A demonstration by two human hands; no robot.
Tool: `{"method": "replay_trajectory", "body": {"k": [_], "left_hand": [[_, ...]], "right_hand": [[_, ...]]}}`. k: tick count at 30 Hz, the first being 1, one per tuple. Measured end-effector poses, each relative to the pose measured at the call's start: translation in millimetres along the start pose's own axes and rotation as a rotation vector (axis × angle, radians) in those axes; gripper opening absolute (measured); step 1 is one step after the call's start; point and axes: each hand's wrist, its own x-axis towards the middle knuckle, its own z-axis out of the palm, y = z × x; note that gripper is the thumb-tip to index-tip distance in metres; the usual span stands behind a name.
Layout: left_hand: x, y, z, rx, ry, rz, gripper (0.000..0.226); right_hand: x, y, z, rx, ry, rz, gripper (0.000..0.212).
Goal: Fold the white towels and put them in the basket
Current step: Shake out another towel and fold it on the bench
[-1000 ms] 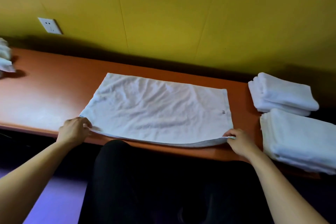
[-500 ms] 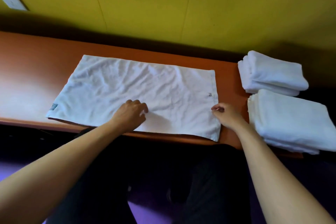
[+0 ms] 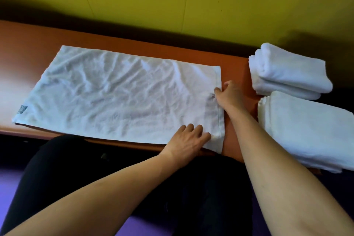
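Our left hand (image 3: 188,141) lies flat, fingers (image 3: 193,130) spread, on the towel (image 3: 115,94) lying on the surface (image 3: 234,67); our right hand (image 3: 229,94) pinches its edge. Folded towels (image 3: 287,71) lie right of our fingers.

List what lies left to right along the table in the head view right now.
small tag on the spread towel → left hand → right hand at the towel's right edge → folded towel stacks

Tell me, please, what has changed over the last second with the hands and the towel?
The left hand let go of the towel's left corner and slid right, now flat near the right corner. The right hand moved up its right edge. The towel stayed flat; the stacks stayed put.
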Motion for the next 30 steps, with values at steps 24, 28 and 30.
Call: {"method": "replay_trajectory", "body": {"k": [24,28,30], "left_hand": [[-9.4,55.5,-55.0,-0.551,0.227,-0.054,0.028],[-16.2,75.5,-83.5,-0.712,0.247,-0.075,0.028],[-22.5,76.5,-93.4,-0.799,0.248,-0.119,0.030]], "right_hand": [[11.4,22.2,-77.0,0.680,0.152,0.250,0.036],[3.1,21.9,-112.1,0.758,0.222,0.286,0.020],[-1.3,15.2,-122.0,0.827,0.233,0.300,0.024]]}}
